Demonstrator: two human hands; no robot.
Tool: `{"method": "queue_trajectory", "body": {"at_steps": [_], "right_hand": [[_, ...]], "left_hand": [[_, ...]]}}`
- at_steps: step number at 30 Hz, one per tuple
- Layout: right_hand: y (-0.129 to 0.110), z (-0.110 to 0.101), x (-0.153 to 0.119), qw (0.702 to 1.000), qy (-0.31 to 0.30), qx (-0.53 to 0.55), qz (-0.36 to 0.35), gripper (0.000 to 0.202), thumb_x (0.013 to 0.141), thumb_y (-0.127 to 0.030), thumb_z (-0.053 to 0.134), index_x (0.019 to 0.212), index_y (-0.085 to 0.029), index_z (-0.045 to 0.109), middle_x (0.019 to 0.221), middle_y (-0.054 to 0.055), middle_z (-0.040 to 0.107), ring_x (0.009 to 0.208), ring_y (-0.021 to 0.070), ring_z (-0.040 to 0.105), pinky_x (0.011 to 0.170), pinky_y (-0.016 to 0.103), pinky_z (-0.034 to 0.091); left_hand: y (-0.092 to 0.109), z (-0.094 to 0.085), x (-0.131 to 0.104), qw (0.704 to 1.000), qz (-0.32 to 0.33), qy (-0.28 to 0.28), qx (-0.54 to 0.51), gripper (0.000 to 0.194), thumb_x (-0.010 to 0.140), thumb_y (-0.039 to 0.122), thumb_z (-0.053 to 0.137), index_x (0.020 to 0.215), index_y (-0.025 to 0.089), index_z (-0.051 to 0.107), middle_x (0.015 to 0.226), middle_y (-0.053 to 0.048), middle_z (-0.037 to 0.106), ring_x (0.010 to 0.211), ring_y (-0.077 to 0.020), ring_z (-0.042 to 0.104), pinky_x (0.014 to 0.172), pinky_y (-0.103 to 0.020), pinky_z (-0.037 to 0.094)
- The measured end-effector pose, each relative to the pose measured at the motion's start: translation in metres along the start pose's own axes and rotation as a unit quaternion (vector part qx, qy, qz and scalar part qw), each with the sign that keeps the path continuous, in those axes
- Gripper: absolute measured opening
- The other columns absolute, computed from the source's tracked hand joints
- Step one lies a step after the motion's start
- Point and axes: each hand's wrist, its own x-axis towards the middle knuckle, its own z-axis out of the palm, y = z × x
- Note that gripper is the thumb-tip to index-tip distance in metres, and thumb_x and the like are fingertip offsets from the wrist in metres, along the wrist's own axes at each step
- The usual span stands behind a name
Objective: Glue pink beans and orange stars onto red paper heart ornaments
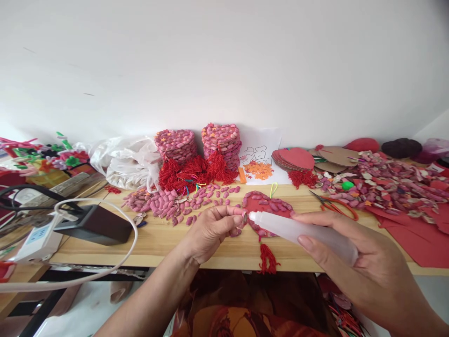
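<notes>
My right hand (354, 262) is wrapped round a translucent white glue bottle (305, 229), its nozzle pointing left. Between the thumb and fingertips of my left hand (217, 227) is a small pink peanut shell (244, 217), close to the nozzle tip. Behind both lies a red heart-shaped piece (252, 202) edged with pink peanut shells. A yellow-green loop (273, 189) rises from its top, and a red tassel (268, 260) hangs over the table's front edge. The bottle and my fingers hide part of the heart.
Loose pink peanut shells (164, 203) lie left of the heart. Two stacks of shell-covered pieces (175, 145) stand behind, with red tassels. Orange star cutouts (259, 171) rest on white paper. To the right are orange-handled pliers (338, 206) and a shell heap (379, 182). A black adapter (98, 224) with cables sits left.
</notes>
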Motion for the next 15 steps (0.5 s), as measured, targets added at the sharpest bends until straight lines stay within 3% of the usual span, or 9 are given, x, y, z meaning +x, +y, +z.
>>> {"method": "queue_trajectory", "body": {"at_steps": [8, 15], "right_hand": [[-0.0002, 0.003, -0.0065, 1.0, -0.023, 0.004, -0.014, 0.022, 0.086, -0.035, 0.067, 0.108, -0.033, 0.068, 0.095, -0.004, 0.075, 0.076, 0.0138, 0.071, 0.061, 0.019, 0.054], [-0.0003, 0.0053, -0.0081, 1.0, -0.026, 0.005, -0.004, 0.021, 0.086, -0.033, 0.067, 0.107, -0.03, 0.069, 0.092, -0.002, 0.075, 0.072, 0.0145, 0.069, 0.059, 0.021, 0.052]], "left_hand": [[-0.0023, -0.0015, 0.0002, 0.999, 0.026, -0.007, 0.02, 0.028, 0.066, 0.033, 0.089, 0.082, 0.014, 0.076, 0.068, -0.002, 0.065, 0.06, -0.0093, 0.054, 0.063, -0.026, 0.04], [-0.0045, 0.0013, 0.0002, 0.999, 0.039, 0.001, 0.028, 0.026, 0.067, 0.032, 0.089, 0.082, 0.014, 0.076, 0.075, -0.003, 0.067, 0.064, -0.0101, 0.055, 0.062, -0.026, 0.04]]}}
